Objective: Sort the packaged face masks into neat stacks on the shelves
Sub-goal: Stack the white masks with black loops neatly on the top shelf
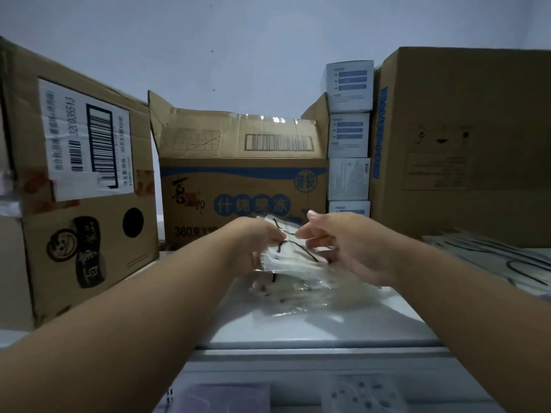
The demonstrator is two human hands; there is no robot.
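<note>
A bundle of packaged face masks point(293, 254), in clear wrappers with black ear loops showing through, is held between the two hands above the white shelf point(313, 329). The left hand point(253, 248) is closed on the left end of the bundle, its fingers curled round the edge of the wrappers, and the right hand point(343, 242) is closed on the right end, with the thumb raised above the packs and the fingers curled beneath them. The bundle therefore lies directly between the hands, touching both, and is blurred in its middle. Just below it, more packaged masks point(298, 289) are seen lying on the shelf surface in a loose, untidy pile; whether the held bundle touches this pile cannot be told. Further right on the same shelf, well apart from the hands, another stack of packaged masks point(507, 260) is laid flat, reaching the frame's right edge. Behind the hands an open cardboard box point(241, 174) with blue printing stands against the wall, its flaps raised. To the left of it a second cardboard box point(80, 180) bearing a white barcode label is placed, and to the right a large plain cardboard box point(465, 144) stands. Between the open box and the large box, a column of small white and blue cartons point(348, 132) is stacked upright.
</note>
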